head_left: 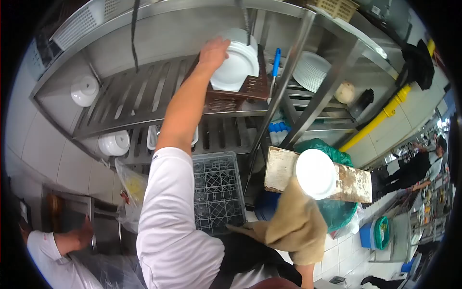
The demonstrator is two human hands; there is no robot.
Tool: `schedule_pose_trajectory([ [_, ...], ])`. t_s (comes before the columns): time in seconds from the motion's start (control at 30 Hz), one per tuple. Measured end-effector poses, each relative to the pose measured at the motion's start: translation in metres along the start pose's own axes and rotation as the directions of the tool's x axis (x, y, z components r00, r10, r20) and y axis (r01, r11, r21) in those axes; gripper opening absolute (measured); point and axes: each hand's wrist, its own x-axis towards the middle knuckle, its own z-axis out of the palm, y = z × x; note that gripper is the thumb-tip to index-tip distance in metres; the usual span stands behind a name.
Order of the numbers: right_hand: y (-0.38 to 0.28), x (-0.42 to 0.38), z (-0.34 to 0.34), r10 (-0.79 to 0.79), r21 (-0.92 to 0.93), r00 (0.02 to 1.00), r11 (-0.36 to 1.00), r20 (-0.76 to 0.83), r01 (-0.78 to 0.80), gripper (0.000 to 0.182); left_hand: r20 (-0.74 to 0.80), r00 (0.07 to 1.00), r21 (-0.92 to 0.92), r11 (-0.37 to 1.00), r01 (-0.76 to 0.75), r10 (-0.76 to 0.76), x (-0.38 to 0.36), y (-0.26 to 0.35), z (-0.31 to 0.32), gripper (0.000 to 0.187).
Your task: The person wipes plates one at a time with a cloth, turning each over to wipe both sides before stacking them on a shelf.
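My left hand [214, 52] is at the upper-left rim of a white plate [236, 67] standing in a brown plastic basket [224, 102]; its fingers are closed over the rim and the thumb is hard to make out. On the right, a beige cloth [296, 224] covers my right hand, so its fingers are hidden. Through that cloth my right hand grips another white plate [315, 173], held over a worn wooden board [353, 183].
Steel slatted shelves [139, 91] carry the basket, white bowls [84, 91] and a plate stack [310, 71]. Below stands a grey glass rack [217, 185]. A blue-handled tool [276, 62] is beside the basket. Another person's arm [72, 241] is at lower left.
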Motion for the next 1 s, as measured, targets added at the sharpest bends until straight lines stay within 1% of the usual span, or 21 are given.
schedule_pose_trajectory([
  [0.1, -0.001, -0.003, 0.015, -0.052, -0.047, 0.997, 0.997, 0.054, 0.054, 0.037, -0.122, 0.991, -0.031, 0.998, -0.062, 0.058, -0.006, -0.006, -0.012, 0.021],
  [0.17, -0.005, 0.0, 0.027, -0.111, -0.069, 0.988, 0.99, 0.106, 0.119, 0.036, -0.175, 0.983, -0.071, 0.995, -0.074, 0.06, -0.015, 0.004, -0.049, 0.016],
  [0.2, -0.006, 0.004, 0.031, -0.138, -0.077, 0.982, 0.986, 0.125, 0.149, 0.036, -0.218, 0.969, -0.044, 0.99, -0.132, 0.119, -0.026, 0.008, -0.069, 0.015],
  [0.27, -0.011, 0.015, 0.043, -0.209, -0.089, 0.961, 0.97, 0.179, 0.227, 0.035, -0.296, 0.925, 0.025, 0.971, -0.239, 0.236, -0.053, 0.02, -0.116, 0.014],
  [0.33, -0.015, 0.027, 0.057, -0.301, -0.083, 0.922, 0.941, 0.243, 0.329, 0.034, -0.489, 0.831, -0.023, 0.948, -0.317, 0.265, -0.081, 0.04, -0.162, 0.013],
  [0.4, -0.018, 0.04, 0.071, -0.394, -0.068, 0.868, 0.899, 0.304, 0.432, 0.034, -0.497, 0.867, -0.175, 0.975, -0.134, 0.03, -0.12, 0.073, -0.204, 0.016],
  [0.43, -0.019, 0.045, 0.077, -0.432, -0.057, 0.839, 0.878, 0.33, 0.475, 0.033, -0.412, 0.898, -0.317, 0.948, 0.016, -0.153, -0.144, 0.084, -0.215, 0.019],
  [0.47, -0.021, 0.053, 0.081, -0.471, -0.042, 0.807, 0.855, 0.355, 0.517, 0.033, -0.21, 0.89, -0.486, 0.833, 0.264, -0.404, -0.169, 0.106, -0.231, 0.023],
  [0.5, -0.022, 0.056, 0.084, -0.502, -0.03, 0.778, 0.833, 0.377, 0.552, 0.033, -0.072, 0.854, -0.553, 0.733, 0.396, -0.515, -0.194, 0.117, -0.234, 0.023],
  [0.53, -0.022, 0.058, 0.086, -0.529, -0.01, 0.749, 0.814, 0.398, 0.581, 0.032, 0.057, 0.813, -0.727, 0.534, 0.431, -0.58, -0.222, 0.129, -0.226, 0.02],
  [0.57, -0.022, 0.06, 0.087, -0.557, 0.009, 0.716, 0.791, 0.421, 0.611, 0.032, 0.229, 0.723, -0.776, 0.326, 0.54, -0.652, -0.247, 0.147, -0.222, 0.019],
  [0.6, -0.023, 0.061, 0.085, -0.584, 0.032, 0.679, 0.768, 0.444, 0.64, 0.032, 0.344, 0.672, -0.792, 0.182, 0.583, -0.656, -0.269, 0.171, -0.222, 0.018],
  [0.63, -0.025, 0.062, 0.082, -0.605, 0.053, 0.641, 0.746, 0.473, 0.664, 0.032, 0.479, 0.569, -0.757, 0.014, 0.654, -0.668, -0.29, 0.194, -0.221, 0.017],
  [0.7, -0.032, 0.064, 0.071, -0.633, 0.089, 0.567, 0.705, 0.527, 0.704, 0.031, 0.564, 0.53, -0.689, -0.007, 0.725, -0.634, -0.344, 0.222, -0.202, 0.022],
  [0.77, -0.039, 0.066, 0.052, -0.684, 0.111, 0.491, 0.636, 0.54, 0.764, 0.031, 0.683, 0.47, -0.691, -0.288, 0.662, -0.559, -0.366, 0.242, -0.204, 0.037],
  [0.8, -0.044, 0.071, 0.034, -0.785, 0.098, 0.449, 0.533, 0.426, 0.84, 0.029, 0.741, 0.535, -0.662, -0.57, 0.486, -0.405, -0.373, 0.252, -0.211, 0.05],
  [0.83, -0.04, 0.071, 0.026, -0.843, 0.102, 0.416, 0.473, 0.341, 0.875, 0.027, 0.736, 0.628, -0.524, -0.8, 0.292, -0.253, -0.38, 0.264, -0.22, 0.064],
  [0.87, -0.036, 0.07, 0.018, -0.891, 0.094, 0.378, 0.412, 0.252, 0.906, 0.025, 0.686, 0.708, -0.401, -0.9, 0.174, -0.169, -0.423, 0.26, -0.187, 0.072],
  [0.9, -0.028, 0.066, 0.016, -0.898, 0.114, 0.37, 0.404, 0.238, 0.908, 0.025, 0.699, 0.71, -0.471, -0.8, 0.371, -0.082, -0.445, 0.273, -0.182, 0.07],
  [0.93, -0.017, 0.062, 0.013, -0.884, 0.149, 0.386, 0.433, 0.264, 0.889, 0.025, 0.726, 0.688, -0.519, -0.654, 0.55, 0.002, -0.462, 0.289, -0.179, 0.068],
  [1.0, 0.01, 0.056, 0.01, -0.831, 0.216, 0.435, 0.522, 0.345, 0.825, 0.025, 0.801, 0.581, -0.535, -0.261, 0.804, 0.147, -0.483, 0.328, -0.17, 0.064],
])
